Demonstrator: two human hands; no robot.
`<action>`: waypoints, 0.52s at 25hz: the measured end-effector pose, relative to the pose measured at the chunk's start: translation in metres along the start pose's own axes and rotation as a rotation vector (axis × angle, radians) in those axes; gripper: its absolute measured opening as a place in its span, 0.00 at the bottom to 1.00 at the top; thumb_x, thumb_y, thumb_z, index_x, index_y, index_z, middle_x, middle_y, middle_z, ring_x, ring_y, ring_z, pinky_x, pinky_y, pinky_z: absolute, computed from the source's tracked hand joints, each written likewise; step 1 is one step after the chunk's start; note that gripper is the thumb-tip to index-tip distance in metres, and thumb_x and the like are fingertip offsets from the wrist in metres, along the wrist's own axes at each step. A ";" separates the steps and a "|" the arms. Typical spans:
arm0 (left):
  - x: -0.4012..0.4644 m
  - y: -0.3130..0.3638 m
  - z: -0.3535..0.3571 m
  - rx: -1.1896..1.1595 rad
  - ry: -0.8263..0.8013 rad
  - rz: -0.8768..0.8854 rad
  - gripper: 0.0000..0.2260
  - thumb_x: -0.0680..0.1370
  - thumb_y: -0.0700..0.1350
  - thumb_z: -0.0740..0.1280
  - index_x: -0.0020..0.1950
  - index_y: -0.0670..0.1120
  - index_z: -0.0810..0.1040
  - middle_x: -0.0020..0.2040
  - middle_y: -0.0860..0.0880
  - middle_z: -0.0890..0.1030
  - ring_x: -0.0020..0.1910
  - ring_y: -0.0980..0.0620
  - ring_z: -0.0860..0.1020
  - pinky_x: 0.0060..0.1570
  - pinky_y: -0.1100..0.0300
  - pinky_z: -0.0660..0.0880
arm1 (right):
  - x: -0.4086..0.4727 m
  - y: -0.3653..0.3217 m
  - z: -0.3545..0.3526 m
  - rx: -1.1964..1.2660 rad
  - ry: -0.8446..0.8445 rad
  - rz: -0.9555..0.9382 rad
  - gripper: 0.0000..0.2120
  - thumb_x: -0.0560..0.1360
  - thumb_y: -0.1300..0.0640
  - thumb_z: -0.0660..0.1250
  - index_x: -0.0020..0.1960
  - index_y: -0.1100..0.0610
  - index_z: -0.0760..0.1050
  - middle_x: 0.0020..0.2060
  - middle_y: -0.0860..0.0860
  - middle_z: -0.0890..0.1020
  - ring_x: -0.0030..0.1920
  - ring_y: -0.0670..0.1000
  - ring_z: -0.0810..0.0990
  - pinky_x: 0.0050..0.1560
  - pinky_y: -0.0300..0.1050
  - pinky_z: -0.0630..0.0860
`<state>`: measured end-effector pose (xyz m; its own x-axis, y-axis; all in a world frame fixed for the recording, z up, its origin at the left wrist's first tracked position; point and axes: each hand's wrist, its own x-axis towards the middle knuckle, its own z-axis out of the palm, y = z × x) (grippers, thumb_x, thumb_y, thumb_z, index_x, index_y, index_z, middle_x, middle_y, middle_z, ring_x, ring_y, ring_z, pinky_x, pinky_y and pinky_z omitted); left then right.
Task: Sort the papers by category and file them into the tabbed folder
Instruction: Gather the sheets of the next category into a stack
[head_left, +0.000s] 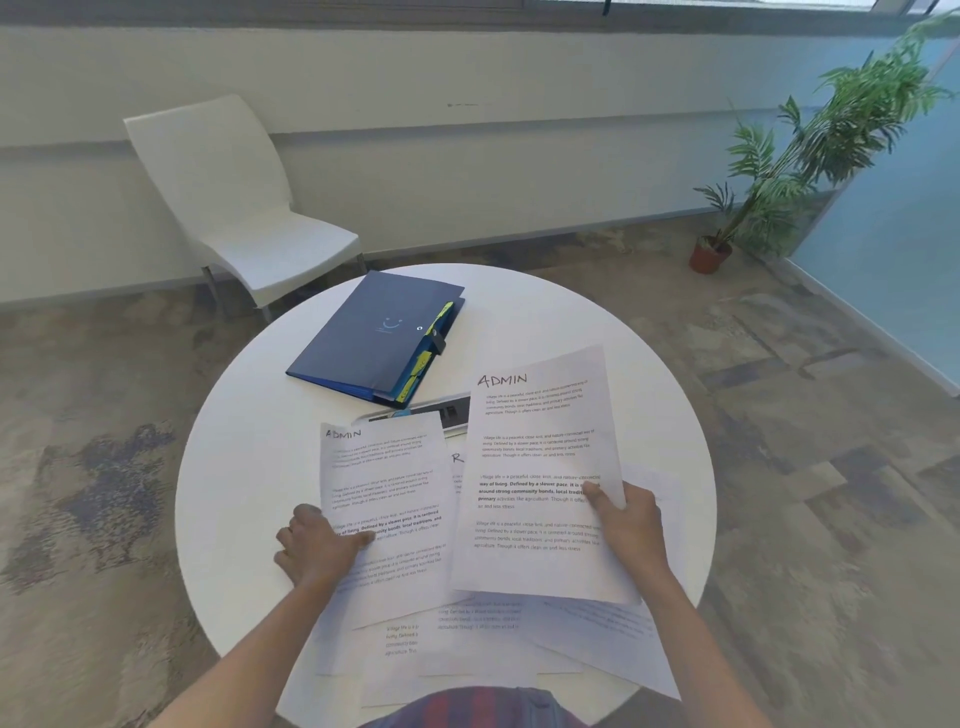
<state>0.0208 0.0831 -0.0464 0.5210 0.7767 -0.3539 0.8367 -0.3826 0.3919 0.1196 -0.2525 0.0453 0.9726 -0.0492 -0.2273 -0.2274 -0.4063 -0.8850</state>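
Papers: two sheets headed ADMIN. Left hand pinches left sheet at its left edge, thumb on top. Right hand pinches right sheet at its right edge. Loose pile beneath both grips; tabbed folder lies closed beyond them on table.

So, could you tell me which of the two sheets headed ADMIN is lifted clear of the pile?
The ADMIN sheet in the right hand, the larger-looking one. The other ADMIN sheet lies lower on the pile, under the left hand.
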 end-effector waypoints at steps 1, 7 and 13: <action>-0.001 0.000 -0.002 -0.020 -0.015 0.029 0.37 0.64 0.53 0.80 0.62 0.41 0.65 0.59 0.40 0.77 0.62 0.40 0.73 0.59 0.46 0.65 | 0.000 0.000 0.001 0.003 -0.004 0.001 0.09 0.79 0.54 0.68 0.54 0.57 0.83 0.48 0.51 0.86 0.50 0.54 0.84 0.53 0.48 0.78; -0.007 0.011 -0.015 -0.214 -0.078 0.040 0.14 0.71 0.40 0.68 0.56 0.47 0.75 0.50 0.44 0.82 0.46 0.41 0.78 0.45 0.51 0.75 | -0.003 -0.003 0.004 0.073 -0.051 -0.008 0.10 0.78 0.54 0.69 0.57 0.57 0.83 0.49 0.49 0.86 0.52 0.52 0.84 0.55 0.50 0.80; -0.028 0.039 -0.032 -0.451 -0.223 0.298 0.15 0.76 0.38 0.61 0.60 0.48 0.77 0.54 0.48 0.82 0.53 0.45 0.79 0.53 0.51 0.76 | -0.004 -0.007 0.008 0.134 -0.120 -0.029 0.10 0.78 0.54 0.69 0.59 0.50 0.81 0.52 0.44 0.86 0.53 0.48 0.84 0.59 0.54 0.79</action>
<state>0.0333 0.0623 0.0062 0.7869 0.5251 -0.3240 0.5192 -0.2799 0.8075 0.1169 -0.2427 0.0490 0.9679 0.0733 -0.2402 -0.2112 -0.2805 -0.9363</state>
